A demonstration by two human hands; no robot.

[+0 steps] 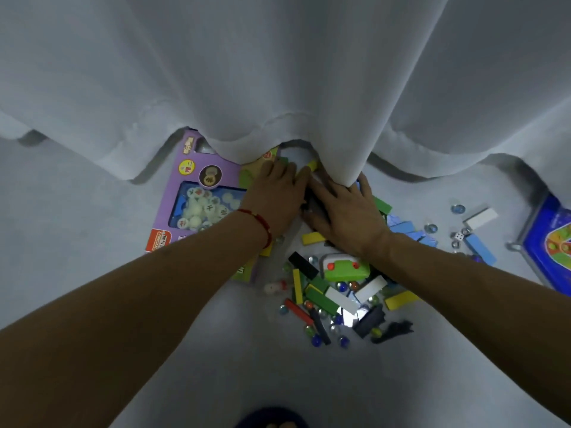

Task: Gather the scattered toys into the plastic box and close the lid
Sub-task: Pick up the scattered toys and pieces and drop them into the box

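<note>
At my far left lies the purple game box [197, 193], flat card with a clear window over pale round pieces; it should be light but floppy, so I would lift it by its two long edges. My left hand [275, 193] rests flat on its right edge, fingers straight, gripping nothing. My right hand [343, 211] lies just beside it, spread flat over some dark and coloured pieces at the hem of the white curtain [309, 88]; I cannot tell what is under the palm.

Below the hands is the heap: a green plastic toy [346, 268], hard and light, easy to take around its body, then the wooden blocks [321, 299], stiff and smooth, best scooped by the handful. I count roughly a dozen showing, though they overlap. The glass marbles [316, 340] among them, about a dozen too, will roll and slip; I would cup them, not pinch.

Farther right are one white die [459, 236] and a blue game board [553, 245] at the edge. The plastic box itself I cannot see; it may be behind the curtain.
</note>
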